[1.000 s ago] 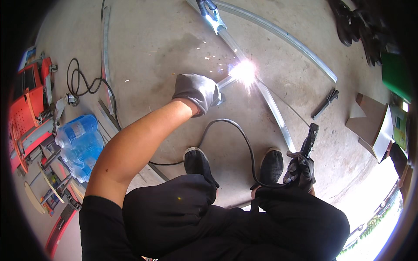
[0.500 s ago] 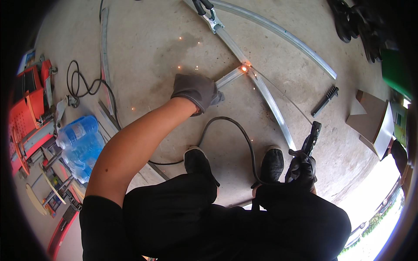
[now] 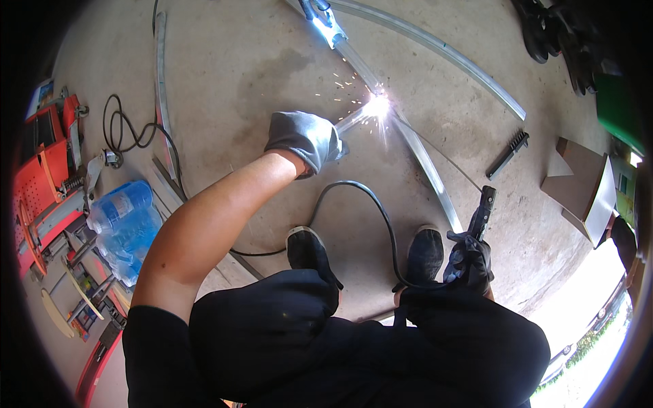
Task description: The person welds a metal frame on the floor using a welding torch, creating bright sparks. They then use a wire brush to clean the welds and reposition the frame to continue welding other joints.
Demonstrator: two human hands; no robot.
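Note:
My gloved left hand is closed round the near end of a short metal bar. The bar's other end meets a long metal bar on the floor, where a bright welding arc throws sparks. In my gloved right hand is a black electrode holder, by my right shoe. From its tip a thin welding rod slants up left to the arc, whose glare hides the joint. A clamp with dark handles sits on the long bar's far part.
A black cable loops between my shoes. Right of the bars lie a wire brush and an open cardboard box. A curved metal strip lies beyond. Leftward are water bottles and a red tool cart.
A small orange glow at the joint has flared into a bright white arc with more sparks, lighting the left glove and clamp. The electrode holder has shifted slightly left; the left hand stays on the bar.

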